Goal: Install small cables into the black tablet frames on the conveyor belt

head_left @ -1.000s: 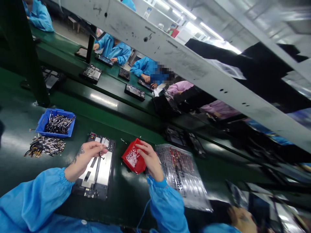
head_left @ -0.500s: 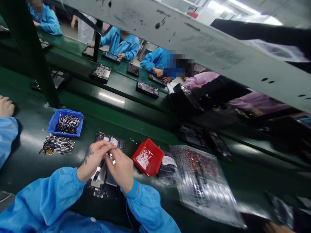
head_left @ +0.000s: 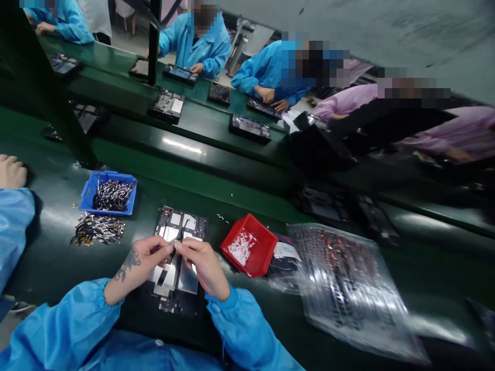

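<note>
A flat tablet-like device with its inner parts bare lies on the green bench, partly covered by my hands. Above its middle, my left hand pinches thumb against forefinger. My right hand does the same just beside it, the fingertips of both almost meeting. Whatever sits in either pinch is too small to make out. Right of the device stands a red bin with small white pieces in it. To the left, a blue bin holds short black-and-silver cables, and a loose cable pile lies in front of it.
A clear bag of parts lies at the right, beside a smaller bag. A green post rises at the left, near a co-worker's hand. Opposite, several co-workers sit along a line carrying opened devices.
My hands have drawn slightly apart and turned flatter, with the fingertips still close together, so more of the device shows. The camera view has shifted, and the overhead beam covers less of the scene.
</note>
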`<state>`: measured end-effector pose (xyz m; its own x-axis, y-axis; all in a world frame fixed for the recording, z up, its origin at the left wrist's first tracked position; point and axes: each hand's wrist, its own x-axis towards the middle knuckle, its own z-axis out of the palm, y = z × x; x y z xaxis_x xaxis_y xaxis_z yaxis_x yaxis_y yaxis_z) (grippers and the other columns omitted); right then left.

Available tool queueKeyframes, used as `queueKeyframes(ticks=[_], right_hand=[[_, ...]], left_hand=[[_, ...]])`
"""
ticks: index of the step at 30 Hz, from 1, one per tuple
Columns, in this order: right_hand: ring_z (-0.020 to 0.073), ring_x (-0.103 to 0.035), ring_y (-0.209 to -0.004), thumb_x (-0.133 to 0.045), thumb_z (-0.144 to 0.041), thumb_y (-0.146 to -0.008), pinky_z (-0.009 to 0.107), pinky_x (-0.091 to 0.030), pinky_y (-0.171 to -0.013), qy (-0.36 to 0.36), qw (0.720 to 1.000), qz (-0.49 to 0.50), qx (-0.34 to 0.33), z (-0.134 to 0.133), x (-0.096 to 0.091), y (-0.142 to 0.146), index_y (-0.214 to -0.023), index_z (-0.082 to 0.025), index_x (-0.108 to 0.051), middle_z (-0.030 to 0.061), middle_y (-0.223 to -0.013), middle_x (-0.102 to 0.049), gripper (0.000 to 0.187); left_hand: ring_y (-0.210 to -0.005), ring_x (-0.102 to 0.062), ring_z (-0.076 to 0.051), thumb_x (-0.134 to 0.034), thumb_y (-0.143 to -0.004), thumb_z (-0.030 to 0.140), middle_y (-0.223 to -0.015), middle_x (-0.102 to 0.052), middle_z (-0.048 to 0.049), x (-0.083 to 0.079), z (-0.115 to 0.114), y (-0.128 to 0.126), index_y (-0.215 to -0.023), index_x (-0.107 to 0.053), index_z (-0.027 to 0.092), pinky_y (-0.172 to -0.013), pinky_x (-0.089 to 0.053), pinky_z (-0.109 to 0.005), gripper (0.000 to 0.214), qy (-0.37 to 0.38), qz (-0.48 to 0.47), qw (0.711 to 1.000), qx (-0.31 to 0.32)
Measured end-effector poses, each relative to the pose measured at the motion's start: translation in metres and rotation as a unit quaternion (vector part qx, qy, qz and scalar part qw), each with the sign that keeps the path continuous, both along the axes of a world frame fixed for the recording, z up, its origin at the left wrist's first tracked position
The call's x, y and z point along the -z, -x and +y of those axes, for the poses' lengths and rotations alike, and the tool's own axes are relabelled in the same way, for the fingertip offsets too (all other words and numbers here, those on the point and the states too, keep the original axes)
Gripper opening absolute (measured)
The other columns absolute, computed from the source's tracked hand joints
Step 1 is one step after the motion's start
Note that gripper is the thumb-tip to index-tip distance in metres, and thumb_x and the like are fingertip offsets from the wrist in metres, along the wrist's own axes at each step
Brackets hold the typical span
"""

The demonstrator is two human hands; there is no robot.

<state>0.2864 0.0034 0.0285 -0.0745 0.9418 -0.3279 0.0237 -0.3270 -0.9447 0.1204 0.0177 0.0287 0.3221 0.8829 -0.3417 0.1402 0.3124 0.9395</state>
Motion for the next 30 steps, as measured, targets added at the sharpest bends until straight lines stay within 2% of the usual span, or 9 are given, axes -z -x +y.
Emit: queueKeyframes(ticks=[3,6,7,10,13,17,22,26,30], right_hand=[[0.0108,-0.048,-0.059,-0.063,-0.04,-0.083,0.023,-0.038,-0.053,-0.131,0.977,-0.159,-0.058,-0.009,0.003,0.003,-0.06,-0.017,-0.058,-0.0013,-0.064,-0.052,0.032],[0.0107,-0.05,-0.06,-0.057,-0.031,-0.088,0.022,-0.037,-0.054,-0.188,0.934,-0.265,-0.15,-0.016,0.009,0.004,-0.061,-0.018,-0.053,-0.0021,-0.064,-0.053,0.03],[0.0104,-0.05,-0.059,-0.057,-0.029,-0.088,0.021,-0.036,-0.053,-0.187,0.926,-0.282,-0.168,-0.016,0.012,0.005,-0.061,-0.018,-0.052,-0.0026,-0.064,-0.053,0.03],[0.0093,-0.046,-0.053,-0.06,-0.025,-0.086,0.021,-0.032,-0.051,-0.152,0.921,-0.316,-0.17,-0.007,0.021,0.008,-0.059,-0.018,-0.051,-0.0045,-0.057,-0.051,0.029],[0.0086,-0.043,-0.048,-0.063,-0.024,-0.083,0.021,-0.027,-0.049,-0.103,0.927,-0.318,-0.172,0.01,0.028,0.015,-0.055,-0.018,-0.052,-0.0059,-0.05,-0.048,0.03],[0.009,-0.045,-0.048,-0.064,-0.023,-0.082,0.022,-0.025,-0.049,-0.08,0.916,-0.351,-0.177,0.021,0.034,0.027,-0.053,-0.018,-0.053,-0.0053,-0.048,-0.05,0.032],[0.0099,-0.046,-0.051,-0.063,-0.024,-0.083,0.023,-0.024,-0.051,-0.064,0.89,-0.416,-0.174,0.021,0.032,0.032,-0.056,-0.019,-0.056,-0.0036,-0.054,-0.056,0.028],[0.0102,-0.048,-0.057,-0.061,-0.026,-0.085,0.023,-0.025,-0.054,-0.018,0.882,-0.429,-0.193,0.022,0.027,0.033,-0.06,-0.019,-0.059,-0.003,-0.06,-0.059,0.026],[0.0097,-0.048,-0.059,-0.06,-0.025,-0.086,0.021,-0.026,-0.056,-0.002,0.885,-0.421,-0.202,0.021,0.025,0.033,-0.061,-0.018,-0.058,-0.0027,-0.062,-0.059,0.025]], left_hand=[[-0.053,-0.051,-0.013,-0.06,-0.079,0.037,-0.052,-0.055,0.0015,0.011,-0.011,0.011,-0.057,-0.06,0.018,-0.053,-0.04,-0.024,0.029,-0.015,0.066,0.997,0.029],[-0.058,-0.055,-0.015,-0.062,-0.077,0.035,-0.062,-0.062,-0.0005,0.025,-0.023,0.026,-0.07,-0.07,0.018,-0.056,-0.043,-0.025,0.02,-0.012,0.09,0.994,0.052],[-0.058,-0.056,-0.015,-0.064,-0.076,0.034,-0.065,-0.062,-0.0006,0.03,-0.025,0.032,-0.081,-0.073,0.019,-0.056,-0.044,-0.025,0.019,-0.015,0.094,0.995,0.04],[-0.057,-0.053,-0.014,-0.063,-0.076,0.037,-0.074,-0.061,-0.0005,0.044,-0.024,0.044,-0.111,-0.067,0.019,-0.051,-0.044,-0.024,0.039,-0.024,0.109,0.993,-0.047],[-0.06,-0.056,-0.014,-0.057,-0.081,0.04,-0.081,-0.062,-0.0019,0.057,-0.014,0.046,-0.118,-0.061,0.017,-0.054,-0.048,-0.025,0.044,-0.005,0.101,0.99,-0.101],[-0.06,-0.059,-0.014,-0.054,-0.08,0.034,-0.075,-0.062,0.0,0.067,0.0,0.038,-0.117,-0.059,0.016,-0.06,-0.051,-0.027,0.042,0.037,0.065,0.995,-0.067],[-0.059,-0.056,-0.013,-0.054,-0.077,0.029,-0.068,-0.057,0.0037,0.065,0.005,0.033,-0.115,-0.059,0.017,-0.059,-0.049,-0.025,0.041,0.058,0.045,0.996,-0.05],[-0.06,-0.055,-0.013,-0.057,-0.075,0.027,-0.065,-0.056,0.0048,0.068,0.005,0.036,-0.117,-0.057,0.016,-0.06,-0.046,-0.025,0.043,0.041,0.035,0.998,-0.027],[-0.061,-0.055,-0.012,-0.057,-0.076,0.023,-0.065,-0.056,0.0052,0.077,0.003,0.037,-0.121,-0.053,0.017,-0.061,-0.045,-0.025,0.045,0.035,0.033,0.999,-0.003]])
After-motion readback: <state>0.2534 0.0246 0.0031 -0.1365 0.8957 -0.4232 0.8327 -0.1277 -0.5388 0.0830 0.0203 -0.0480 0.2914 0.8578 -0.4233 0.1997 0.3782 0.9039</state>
